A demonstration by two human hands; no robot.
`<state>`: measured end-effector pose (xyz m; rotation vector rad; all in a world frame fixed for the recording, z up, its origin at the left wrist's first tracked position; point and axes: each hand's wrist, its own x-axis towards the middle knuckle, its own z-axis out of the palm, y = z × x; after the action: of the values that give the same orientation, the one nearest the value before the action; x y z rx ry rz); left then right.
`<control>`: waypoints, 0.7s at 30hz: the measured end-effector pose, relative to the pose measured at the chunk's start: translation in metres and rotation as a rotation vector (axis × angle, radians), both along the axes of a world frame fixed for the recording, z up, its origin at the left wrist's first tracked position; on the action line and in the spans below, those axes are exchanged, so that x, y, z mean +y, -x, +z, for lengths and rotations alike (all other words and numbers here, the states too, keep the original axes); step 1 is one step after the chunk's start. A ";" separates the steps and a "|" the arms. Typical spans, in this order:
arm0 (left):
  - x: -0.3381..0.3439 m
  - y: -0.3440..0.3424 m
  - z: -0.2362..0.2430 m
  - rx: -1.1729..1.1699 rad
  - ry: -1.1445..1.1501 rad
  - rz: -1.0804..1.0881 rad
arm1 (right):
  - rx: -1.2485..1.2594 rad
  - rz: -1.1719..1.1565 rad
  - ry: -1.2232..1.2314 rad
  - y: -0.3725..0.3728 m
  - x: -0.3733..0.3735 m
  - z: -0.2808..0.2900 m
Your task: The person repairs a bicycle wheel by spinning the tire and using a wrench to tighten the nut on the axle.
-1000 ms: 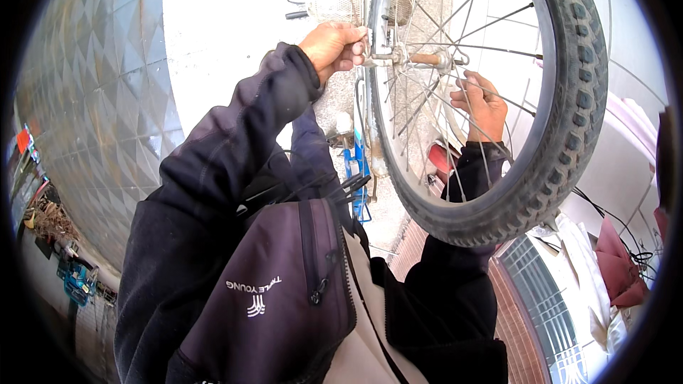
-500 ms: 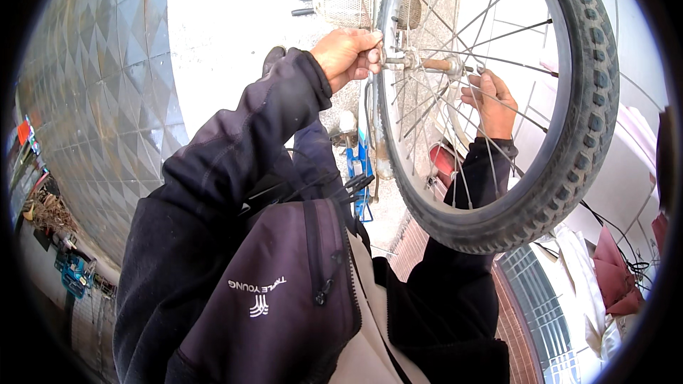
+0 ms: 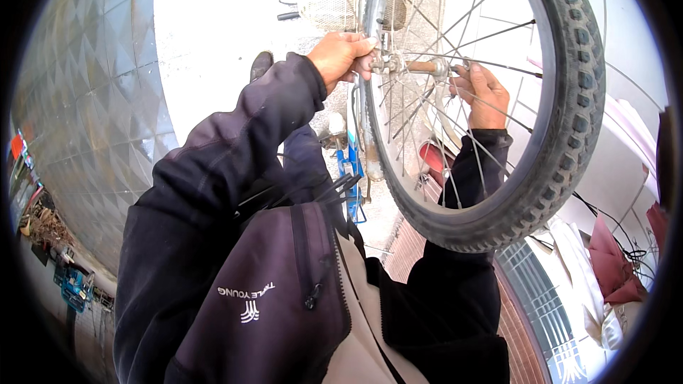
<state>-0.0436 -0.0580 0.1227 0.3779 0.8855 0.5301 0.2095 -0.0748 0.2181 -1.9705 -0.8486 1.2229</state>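
A bicycle wheel (image 3: 580,128) with a knobby black tyre stands upright in front of me, its thin spokes running to a rusty hub (image 3: 423,67). At the hub's left end, my left hand (image 3: 340,60) pinches the axle end beside the nut, thumb on top; its fingertips partly cover what they grip. My right hand (image 3: 485,96) is seen through the spokes on the other side. Its curled fingers close on the axle's right end next to the hub flange, and the forearm passes behind the tyre.
Beyond the wheel is a bicycle with a wire basket (image 3: 324,7) and a blue frame (image 3: 350,171). A grey panelled wall (image 3: 92,99) curves along the left. Dark red cloth (image 3: 612,263) and black cables (image 3: 637,252) lie at right. A blue tool (image 3: 73,288) sits far left.
The whole view has shifted slightly, so the wheel and both hands appear a little further left. The right hand's fingers sit closer to the hub. The left hand keeps its pinch.
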 end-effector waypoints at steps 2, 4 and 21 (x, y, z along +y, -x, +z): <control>-0.002 0.001 -0.010 -0.006 -0.003 0.009 | 0.016 0.006 0.000 0.006 -0.005 -0.002; -0.002 0.006 -0.005 -0.052 0.019 0.015 | 0.018 0.023 -0.012 0.009 -0.012 -0.003; 0.002 0.006 -0.002 0.014 0.007 -0.033 | 0.029 0.041 -0.170 0.033 -0.028 -0.002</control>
<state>-0.0499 -0.0563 0.1212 0.3897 0.8929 0.4939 0.1762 -0.1033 0.2161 -1.8040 -0.9505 1.1591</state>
